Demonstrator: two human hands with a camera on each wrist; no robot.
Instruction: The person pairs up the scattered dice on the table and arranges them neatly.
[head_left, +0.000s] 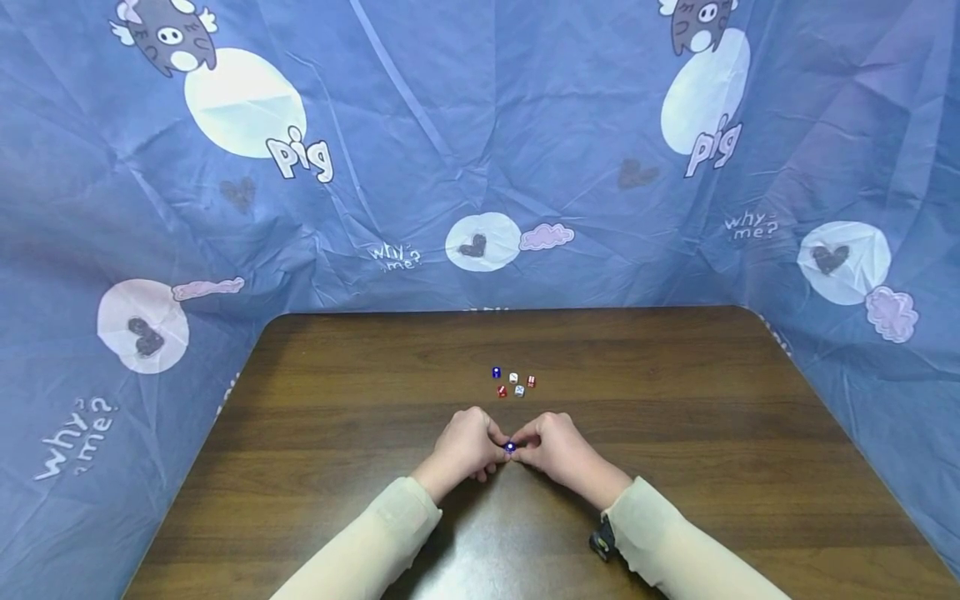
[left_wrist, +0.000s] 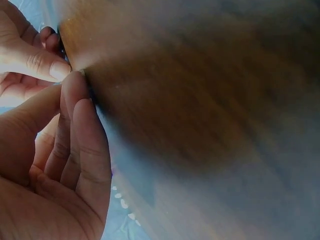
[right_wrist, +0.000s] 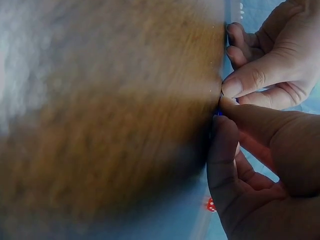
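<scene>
A tiny blue die (head_left: 510,447) is pinched from both sides at once, with a white-dotted face turned up. Whether it's touching the table can't be told, since it's kinda covered by fingertips. On its left it's held by the left hand (head_left: 467,442), thumb and forefinger nearly brought together with just the die caught between. Same deal on its right: it's pinched by the right hand (head_left: 557,446), thumb and fingertip almost meeting. In the wrist views it's mostly hidden, though a sliver of blue can be made out from the right one.

Beyond that die, five more are loosely bunched: a second blue die (head_left: 497,372) and a red die (head_left: 502,392) a bit to its left, a white die (head_left: 513,377) pretty much straight past it, and a blue-spotted die (head_left: 520,391) plus another red one (head_left: 531,382) off to its right. A black gadget (head_left: 602,540) is seen nearer the person, right of the held die. It's all backed, farther past the die, by a pig-print blue cloth (head_left: 420,192).
</scene>
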